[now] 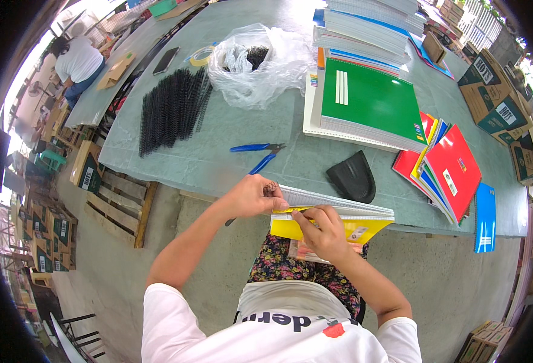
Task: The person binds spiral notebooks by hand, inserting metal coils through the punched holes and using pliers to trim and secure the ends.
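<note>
While the yellow notebook [330,222] is kept at the near edge of the grey table [230,151], above the lap, it is held by both hands. The left hand [251,196] is closed at the left end of the notebook's punched edge, where the fingers are pinched on a small piece of dark wire; how tight the pinch is cannot be told. The right hand [324,233] is laid on the yellow cover, with the fingers pressed flat on it and the thumb under the near edge.

Just beyond the left hand, blue-handled pliers [259,156] are seen on the table. Farther to the left, a row of black spiral coils [172,109] is laid out, and a clear plastic bag [257,63] is placed behind them. To the right, a green notebook [369,100] is stacked on white ones, and a black pouch [352,176] lies near a pile of red notebooks [451,169].
</note>
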Motion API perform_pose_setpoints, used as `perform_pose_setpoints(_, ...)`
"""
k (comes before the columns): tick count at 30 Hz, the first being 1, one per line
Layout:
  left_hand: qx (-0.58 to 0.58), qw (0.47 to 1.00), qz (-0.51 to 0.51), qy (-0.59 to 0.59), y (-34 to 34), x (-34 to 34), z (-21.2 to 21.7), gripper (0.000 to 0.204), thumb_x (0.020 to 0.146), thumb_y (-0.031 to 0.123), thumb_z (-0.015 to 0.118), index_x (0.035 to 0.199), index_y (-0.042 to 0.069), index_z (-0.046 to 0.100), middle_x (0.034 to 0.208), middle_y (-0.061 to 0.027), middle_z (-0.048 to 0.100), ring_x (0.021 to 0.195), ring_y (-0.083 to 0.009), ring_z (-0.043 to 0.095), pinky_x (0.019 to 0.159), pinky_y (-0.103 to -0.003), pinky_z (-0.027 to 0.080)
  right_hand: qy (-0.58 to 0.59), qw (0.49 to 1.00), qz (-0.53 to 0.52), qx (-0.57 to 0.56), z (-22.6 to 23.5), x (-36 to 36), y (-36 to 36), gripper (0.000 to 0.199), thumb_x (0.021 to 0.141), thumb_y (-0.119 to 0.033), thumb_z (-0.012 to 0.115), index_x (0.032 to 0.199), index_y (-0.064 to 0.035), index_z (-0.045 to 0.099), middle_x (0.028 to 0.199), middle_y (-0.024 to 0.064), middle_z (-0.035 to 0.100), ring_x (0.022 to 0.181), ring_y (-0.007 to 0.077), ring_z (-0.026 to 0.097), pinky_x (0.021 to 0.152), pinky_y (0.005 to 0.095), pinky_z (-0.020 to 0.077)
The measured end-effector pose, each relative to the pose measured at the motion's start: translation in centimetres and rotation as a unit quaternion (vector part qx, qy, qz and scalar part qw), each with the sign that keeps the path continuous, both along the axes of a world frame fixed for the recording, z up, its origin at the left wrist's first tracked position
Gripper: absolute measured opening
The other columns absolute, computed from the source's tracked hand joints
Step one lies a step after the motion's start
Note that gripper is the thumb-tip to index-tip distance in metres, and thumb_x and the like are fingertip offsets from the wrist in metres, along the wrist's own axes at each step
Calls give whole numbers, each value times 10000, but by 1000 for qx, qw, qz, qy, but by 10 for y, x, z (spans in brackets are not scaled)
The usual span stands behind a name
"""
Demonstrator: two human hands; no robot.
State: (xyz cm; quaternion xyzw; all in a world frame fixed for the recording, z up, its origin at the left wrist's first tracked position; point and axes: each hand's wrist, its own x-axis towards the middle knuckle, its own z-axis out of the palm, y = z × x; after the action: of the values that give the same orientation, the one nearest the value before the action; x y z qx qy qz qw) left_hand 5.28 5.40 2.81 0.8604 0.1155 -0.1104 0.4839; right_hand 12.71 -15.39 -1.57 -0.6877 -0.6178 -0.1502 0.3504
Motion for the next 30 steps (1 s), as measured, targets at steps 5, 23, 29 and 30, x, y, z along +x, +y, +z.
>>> perform_pose_setpoints(5,-19,988,153,3,2,-15,14,237,796,213,661,924,15,643,720,-43,648,622,-135,583,620,-304,479,21,999,-18,-24,12,-6,6,256,690,-130,644,922,-36,592,853,86,548,798,264,550,713,374,445)
perform_pose_setpoints(23,147,921,174,-317,-43,-55,-31,241,903,228,531,1025,42,623,734,-118,576,585,-215,522,534,-304,417,177,976,-34,-123,18,4,38,171,800,-155,603,966,-114,612,795,102,638,691,291,615,604,394,474)
perform_pose_setpoints(29,153,923,205,-288,-54,-53,-28,225,893,233,544,934,28,624,739,-124,597,590,-237,533,544,-307,423,187,972,-47,-135,20,2,38,154,796,-150,600,940,-105,630,770,93,641,693,288,617,615,386,478)
perform_pose_setpoints(30,153,923,206,-288,-52,-54,-28,225,893,233,544,934,28,624,739,-124,597,590,-237,533,544,-307,423,187,972,-46,-136,21,1,37,154,796,-150,600,940,-105,630,770,93,641,693,288,617,615,386,478)
